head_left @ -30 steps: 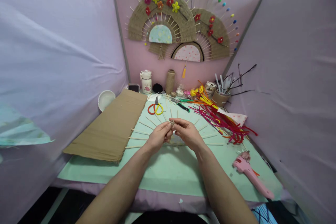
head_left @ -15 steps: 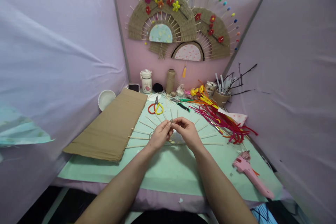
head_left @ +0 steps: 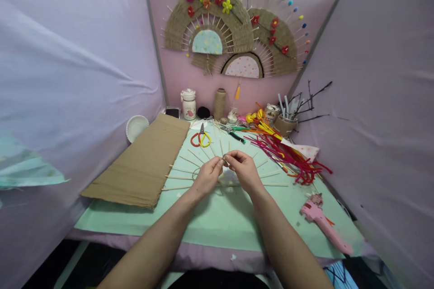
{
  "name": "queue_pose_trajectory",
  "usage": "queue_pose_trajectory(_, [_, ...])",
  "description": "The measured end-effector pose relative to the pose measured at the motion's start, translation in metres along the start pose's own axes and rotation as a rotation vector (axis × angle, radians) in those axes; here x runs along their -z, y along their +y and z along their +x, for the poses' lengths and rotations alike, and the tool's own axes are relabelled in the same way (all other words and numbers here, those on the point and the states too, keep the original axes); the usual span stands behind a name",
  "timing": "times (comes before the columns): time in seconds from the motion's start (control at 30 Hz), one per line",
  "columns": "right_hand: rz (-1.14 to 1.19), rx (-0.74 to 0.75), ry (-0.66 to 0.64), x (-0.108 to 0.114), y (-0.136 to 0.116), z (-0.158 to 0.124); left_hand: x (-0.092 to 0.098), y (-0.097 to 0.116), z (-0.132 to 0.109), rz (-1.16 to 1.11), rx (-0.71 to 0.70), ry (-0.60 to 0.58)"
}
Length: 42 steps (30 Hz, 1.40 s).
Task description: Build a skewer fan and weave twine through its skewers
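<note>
A half-round fan frame lies on the table, its thin wooden sticks (head_left: 181,171) spreading out from a small patterned centre (head_left: 229,178). Over its middle, my left hand (head_left: 209,173) pinches a brown twine (head_left: 224,158) between thumb and fingers. Close beside it, my right hand (head_left: 242,168) is closed too, its fingertips on the same twine. The fingertips nearly meet, and the twine between them is small and partly hidden. A loop of twine (head_left: 195,173) lies over the sticks left of my left hand.
Cardboard (head_left: 142,162) lies at the left. Scissors (head_left: 201,137) and pliers (head_left: 235,135) rest beyond the sticks. Colourful pipe cleaners (head_left: 294,162) and a pink glue gun (head_left: 325,226) are on the right. A twine spool (head_left: 219,104) and a white jar (head_left: 189,104) stand at the back.
My fingertips have shifted slightly to the right along with the twine between them. More of the patterned centre shows below my hands. The fan frame stays in place.
</note>
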State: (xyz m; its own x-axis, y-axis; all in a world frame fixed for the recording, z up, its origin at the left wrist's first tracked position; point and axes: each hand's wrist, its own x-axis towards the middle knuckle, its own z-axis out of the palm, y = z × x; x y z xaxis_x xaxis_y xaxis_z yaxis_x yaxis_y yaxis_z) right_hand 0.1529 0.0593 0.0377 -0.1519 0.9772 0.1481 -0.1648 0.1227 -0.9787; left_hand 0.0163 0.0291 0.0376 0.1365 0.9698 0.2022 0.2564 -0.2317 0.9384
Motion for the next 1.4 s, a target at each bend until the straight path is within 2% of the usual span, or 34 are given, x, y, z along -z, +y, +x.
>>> queue_pose_trajectory(0.07, [0.046, -0.014, 0.000, 0.000, 0.001, 0.001, 0.000, 0.001, 0.000, -0.033, -0.007, -0.020])
queue_pose_trajectory(0.13, [0.104, -0.057, -0.025, 0.000, 0.001, 0.001, 0.001, 0.001, 0.001, -0.176, 0.041, -0.074])
queue_pose_trajectory(0.3, [0.178, -0.151, -0.214, 0.000, -0.003, -0.003, 0.002, 0.002, 0.002, -0.615, 0.177, -0.173])
queue_pose_trajectory(0.37, [0.178, -0.160, -0.259, 0.000, -0.004, -0.005, 0.003, 0.003, 0.002, -0.696, 0.204, -0.207])
queue_pose_trajectory(0.5, [0.275, -0.191, -0.244, 0.000, -0.009, -0.006, 0.004, 0.003, 0.001, -0.747, 0.240, -0.287])
queue_pose_trajectory(0.63, [0.266, -0.190, -0.209, 0.000, -0.013, -0.005, 0.003, 0.000, 0.000, -0.720, 0.236, -0.333])
queue_pose_trajectory(0.87, [0.225, -0.146, -0.121, 0.000, -0.011, -0.003, 0.002, 0.000, 0.002, -0.611, 0.198, -0.300])
queue_pose_trajectory(1.0, [0.179, -0.134, -0.112, 0.002, -0.006, -0.002, 0.001, -0.003, 0.003, -0.471, 0.131, -0.197])
queue_pose_trajectory(1.17, [0.012, -0.019, 0.024, 0.004, -0.002, 0.001, 0.000, -0.004, 0.002, -0.102, 0.014, -0.013])
queue_pose_trajectory(1.27, [-0.022, -0.007, 0.035, 0.003, -0.004, 0.000, 0.000, -0.002, 0.000, 0.002, -0.031, 0.003])
queue_pose_trajectory(1.4, [-0.048, -0.011, 0.031, 0.002, -0.007, -0.001, 0.000, 0.000, 0.000, 0.010, -0.033, 0.014])
